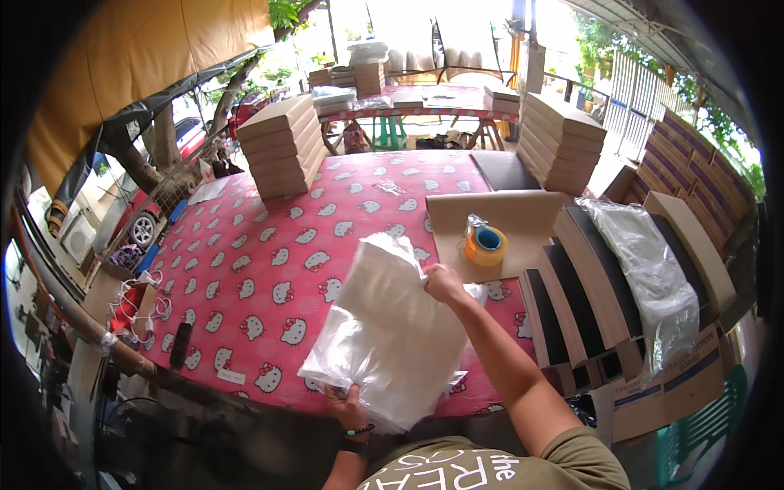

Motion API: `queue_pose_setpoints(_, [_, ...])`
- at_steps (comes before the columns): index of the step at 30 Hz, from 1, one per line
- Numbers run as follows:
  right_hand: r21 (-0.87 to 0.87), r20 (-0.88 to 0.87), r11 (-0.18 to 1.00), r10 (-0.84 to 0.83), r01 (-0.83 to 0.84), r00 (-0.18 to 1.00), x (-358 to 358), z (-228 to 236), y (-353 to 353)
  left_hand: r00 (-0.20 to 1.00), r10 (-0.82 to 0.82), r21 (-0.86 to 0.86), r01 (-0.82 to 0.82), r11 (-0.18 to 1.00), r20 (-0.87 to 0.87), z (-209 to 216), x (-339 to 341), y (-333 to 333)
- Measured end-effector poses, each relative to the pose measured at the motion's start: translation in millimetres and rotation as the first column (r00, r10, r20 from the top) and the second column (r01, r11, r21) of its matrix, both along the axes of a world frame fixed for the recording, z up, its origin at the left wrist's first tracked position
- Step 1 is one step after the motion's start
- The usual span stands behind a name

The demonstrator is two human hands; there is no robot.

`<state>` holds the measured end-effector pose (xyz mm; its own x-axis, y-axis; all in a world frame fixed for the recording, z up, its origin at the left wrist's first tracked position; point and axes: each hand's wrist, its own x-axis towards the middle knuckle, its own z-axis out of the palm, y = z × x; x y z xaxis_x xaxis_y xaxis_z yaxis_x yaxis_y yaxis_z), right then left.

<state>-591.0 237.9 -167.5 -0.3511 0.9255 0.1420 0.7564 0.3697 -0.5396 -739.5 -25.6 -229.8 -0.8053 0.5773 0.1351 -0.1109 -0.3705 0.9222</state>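
Observation:
A sheaf of shiny clear plastic bags (384, 327) lies slantwise over the near middle of the table, its layers slightly uneven at the edges. My left hand (347, 406) is closed on its lower left corner, by the table's front edge. At its upper right edge my right hand (445, 283) is closed too, fingers curled round the plastic. Some fingertips are hidden by the bags and the hands. Just beyond my right hand, a roll of clear orange-tinted tape (485, 245) with a blue core rests on brown paper (449, 214).
Pink patterned cloth (245, 245) covers the table. Box stacks stand at far left (282, 147) and far right (562, 143). At right, black-and-brown stacked boards (584, 286) carry more clear plastic (645, 269). A black phone-like object (181, 345) and a white-corded box (131, 309) lie left.

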Motion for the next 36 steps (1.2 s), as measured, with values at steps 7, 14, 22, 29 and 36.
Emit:
queue_pose_setpoints(7, [-0.232, 0.049, 0.963, 0.153, -0.138, 0.987, -26.3, -46.1, 20.6, 0.905, -0.081, -0.524, -0.167, 0.835, -0.418, -97.0, -134.1, -49.6])
queue_pose_setpoints(14, [-0.741, -0.667, 0.668, -0.719, -0.071, 0.194, 57.6, -121.8, -6.5, 0.727, 0.025, -0.534, -0.527, 0.661, -0.686, -77.8, -210.3, -61.3])
queue_pose_setpoints(22, [-0.486, -0.314, 0.827, -0.466, 0.282, 0.827, 60.8, -106.5, -67.9, 0.472, -0.400, -0.563, -0.275, 0.780, -0.786, -41.3, -196.6, 123.1])
queue_pose_setpoints(29, [-0.286, -0.142, 0.826, -0.538, 0.486, 0.831, 60.3, -117.8, -103.5, 0.429, -0.860, -0.923, 0.132, 0.362, -0.277, -40.0, -161.5, 216.4])
queue_pose_setpoints(36, [-0.536, -0.374, 0.718, -0.674, 0.445, 0.637, 78.7, -126.7, -95.6, 0.169, -0.899, -0.904, 0.080, 0.420, -0.403, -45.1, -123.4, 228.1])
